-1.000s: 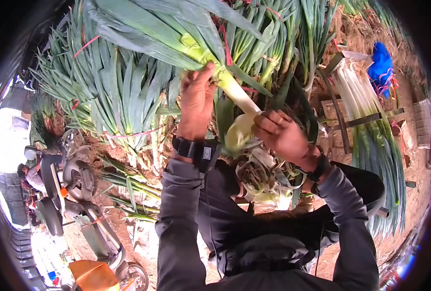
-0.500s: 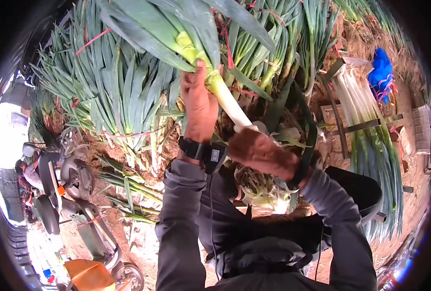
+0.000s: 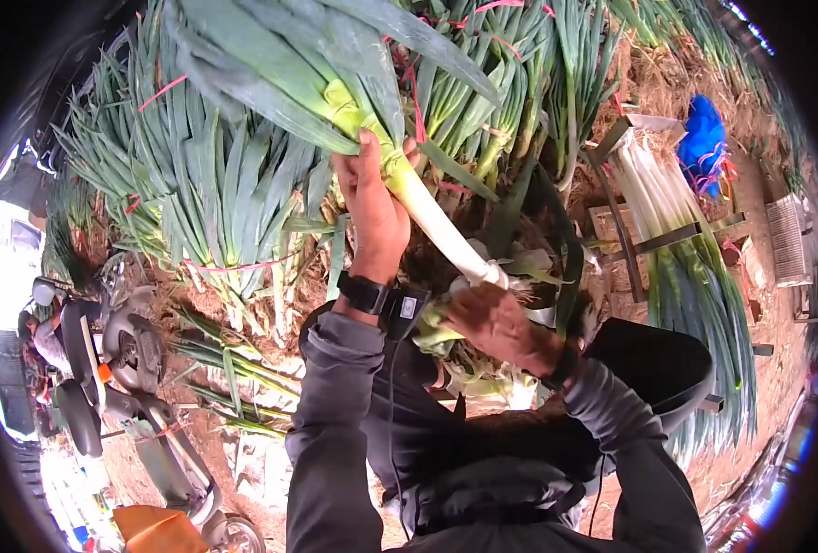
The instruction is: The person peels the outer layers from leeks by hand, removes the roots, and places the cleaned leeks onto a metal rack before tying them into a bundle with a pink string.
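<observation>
A large leek (image 3: 439, 221) slants across the middle of the head view, its broad green leaves toward the top and its white root end down to the right. My left hand (image 3: 377, 217) is wrapped round it where the green meets the white. Just below the root end, my right hand (image 3: 501, 324) is closed, its fingers curled. A pale green strip of leek leaf (image 3: 438, 334) sticks out from under those fingers, and part of it is hidden by the hand. Peeled leaves (image 3: 492, 378) lie in a heap below, between my knees.
Tied leek bundles (image 3: 234, 184) stand ahead and to the left, with loose leeks (image 3: 243, 373) on the ground nearer. At right, trimmed leeks (image 3: 676, 230) rest in a metal frame (image 3: 623, 221) beside a blue bag (image 3: 701, 138). A scooter (image 3: 156, 415) is parked at left.
My right hand has drawn down off the white stem, with a pale green leaf strip now at its fingers. The root end shows more. My left hand keeps its hold.
</observation>
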Tool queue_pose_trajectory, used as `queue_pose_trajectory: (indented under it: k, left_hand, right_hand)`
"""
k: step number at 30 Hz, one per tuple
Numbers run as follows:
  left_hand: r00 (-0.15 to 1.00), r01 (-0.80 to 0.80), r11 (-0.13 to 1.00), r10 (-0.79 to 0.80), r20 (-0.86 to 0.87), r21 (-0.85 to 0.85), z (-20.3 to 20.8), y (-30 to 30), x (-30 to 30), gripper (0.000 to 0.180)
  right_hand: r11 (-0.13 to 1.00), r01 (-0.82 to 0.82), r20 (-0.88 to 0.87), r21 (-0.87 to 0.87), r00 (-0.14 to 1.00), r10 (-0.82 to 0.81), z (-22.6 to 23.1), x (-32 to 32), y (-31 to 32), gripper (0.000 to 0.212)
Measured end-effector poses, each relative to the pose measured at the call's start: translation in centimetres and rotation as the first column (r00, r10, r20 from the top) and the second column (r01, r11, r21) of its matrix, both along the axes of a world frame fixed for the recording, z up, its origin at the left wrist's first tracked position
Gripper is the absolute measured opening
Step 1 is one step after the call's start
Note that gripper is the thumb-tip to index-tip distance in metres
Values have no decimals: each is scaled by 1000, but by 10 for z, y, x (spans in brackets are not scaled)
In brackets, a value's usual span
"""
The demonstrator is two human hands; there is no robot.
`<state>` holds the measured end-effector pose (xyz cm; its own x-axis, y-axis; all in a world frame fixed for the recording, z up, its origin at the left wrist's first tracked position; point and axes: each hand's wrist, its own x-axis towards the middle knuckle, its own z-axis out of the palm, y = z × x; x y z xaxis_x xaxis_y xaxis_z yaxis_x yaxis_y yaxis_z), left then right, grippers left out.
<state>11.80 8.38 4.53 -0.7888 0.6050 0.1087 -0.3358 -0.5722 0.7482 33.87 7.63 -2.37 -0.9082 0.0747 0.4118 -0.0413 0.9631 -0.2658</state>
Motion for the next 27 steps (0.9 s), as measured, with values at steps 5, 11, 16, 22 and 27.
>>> queue_pose_trajectory:
  k: [5,11,16,22,27]
  left_hand:
    - [981,-192,980,191,-25,-55,4,8,-18,50]
    - [963,-268,948,271,-5,-173,-6,-19,-36,53]
    - [932,-235,949,281,229,-208,-5,-31,-44,58]
    - [967,-197,960,223,120,-197,-1,-46,-53,61]
    - [912,-308,904,370,179,-297,9,-35,-51,58]
  right_hand:
    - [998,62,-11,-12,998,-62,11,-17,-5,20]
    - [995,-32,80,-97,996,40,35,0,-18,30]
    - [978,-121,-26,-169,993,118,84,29,-8,21]
    - [949,-233,-108,-211,971,215,115,37,-14,23]
    - [932,-233,-166,-279,967,192,131,44,-22,27]
